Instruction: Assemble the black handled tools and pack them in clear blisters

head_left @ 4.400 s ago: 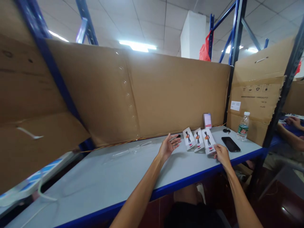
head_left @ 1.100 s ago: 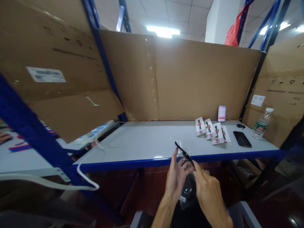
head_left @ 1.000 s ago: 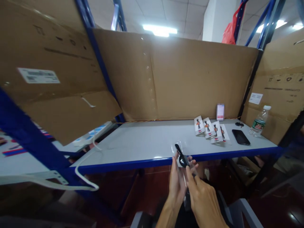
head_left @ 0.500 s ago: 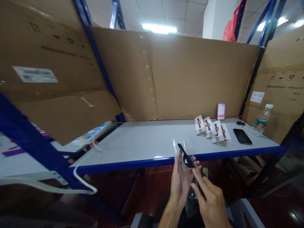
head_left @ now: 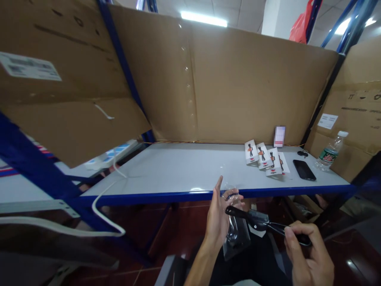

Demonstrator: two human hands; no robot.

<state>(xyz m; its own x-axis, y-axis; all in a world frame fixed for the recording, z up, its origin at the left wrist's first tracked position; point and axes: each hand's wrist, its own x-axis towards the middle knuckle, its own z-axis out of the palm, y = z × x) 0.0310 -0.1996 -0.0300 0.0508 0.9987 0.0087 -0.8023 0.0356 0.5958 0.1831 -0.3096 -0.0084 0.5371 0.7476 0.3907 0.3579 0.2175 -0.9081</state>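
My right hand (head_left: 311, 252) pinches one end of a slim black tool (head_left: 260, 222) with a long handle, a wider middle and a thin wire-like part near the fingers. Its exact kind does not show. The tool's far end reaches left, in front of my left hand (head_left: 218, 216). With the thumb raised, my left hand is closed around a clear plastic blister pack (head_left: 238, 238), which hangs below the table's front edge. Both hands are over my lap.
On the grey table (head_left: 178, 167) stand several folded picture cards (head_left: 263, 157). To their right are a black phone (head_left: 303, 170), a small dark item (head_left: 303, 153) and a water bottle (head_left: 330, 153). A lit screen (head_left: 279, 137) leans at the back. Cardboard walls (head_left: 238, 87) enclose the table.
My right hand has drawn the black tool out of the clear pack and moved right with it. The pack stays in my left hand, lower and tilted. The view has shifted slightly.
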